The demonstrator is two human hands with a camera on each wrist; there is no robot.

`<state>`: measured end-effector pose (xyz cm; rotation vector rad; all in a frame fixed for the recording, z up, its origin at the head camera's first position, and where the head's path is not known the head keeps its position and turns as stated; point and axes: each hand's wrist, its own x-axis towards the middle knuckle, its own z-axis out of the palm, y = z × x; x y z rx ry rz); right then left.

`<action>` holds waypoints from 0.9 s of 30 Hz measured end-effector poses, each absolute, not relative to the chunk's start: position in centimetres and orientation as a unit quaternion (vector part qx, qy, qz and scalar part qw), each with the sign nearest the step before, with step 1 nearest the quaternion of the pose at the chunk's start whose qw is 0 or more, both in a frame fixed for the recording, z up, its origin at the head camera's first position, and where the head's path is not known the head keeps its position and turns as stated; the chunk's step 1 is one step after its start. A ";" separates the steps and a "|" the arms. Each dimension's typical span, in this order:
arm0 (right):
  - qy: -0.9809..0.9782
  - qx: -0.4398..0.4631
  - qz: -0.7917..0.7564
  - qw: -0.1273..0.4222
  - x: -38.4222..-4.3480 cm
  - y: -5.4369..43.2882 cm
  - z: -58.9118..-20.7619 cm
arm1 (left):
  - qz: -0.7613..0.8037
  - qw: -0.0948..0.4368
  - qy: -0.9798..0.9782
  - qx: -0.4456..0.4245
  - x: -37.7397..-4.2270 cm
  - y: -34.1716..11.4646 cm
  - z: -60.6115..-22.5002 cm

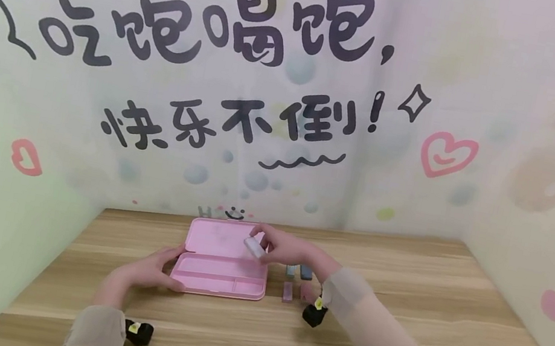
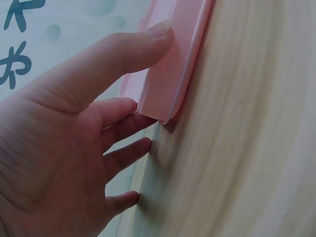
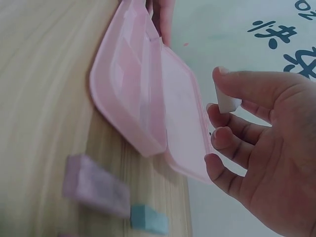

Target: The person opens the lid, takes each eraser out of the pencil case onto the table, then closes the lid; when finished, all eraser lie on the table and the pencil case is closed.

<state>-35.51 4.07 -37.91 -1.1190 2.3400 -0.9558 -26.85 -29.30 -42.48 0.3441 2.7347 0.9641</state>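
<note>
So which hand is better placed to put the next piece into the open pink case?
Probably the right hand: it pinches a small whitish block just above the open pink plastic case. The left hand only steadies the case's left edge.

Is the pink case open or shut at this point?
Open: the pink case lies on the table with its lid folded back, and the tray's compartments show empty.
</note>
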 end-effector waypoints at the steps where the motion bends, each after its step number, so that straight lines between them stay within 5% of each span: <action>1: 0.832 -0.397 -0.342 0.185 -35.3 4.4 -37.9 | 0.328 0.110 0.931 0.119 -26.8 -29.3 -42.4; 27: 0.847 -0.351 -0.380 0.125 -31.9 14.2 -39.1 | 0.333 0.120 0.928 0.121 -26.5 -29.0 -42.1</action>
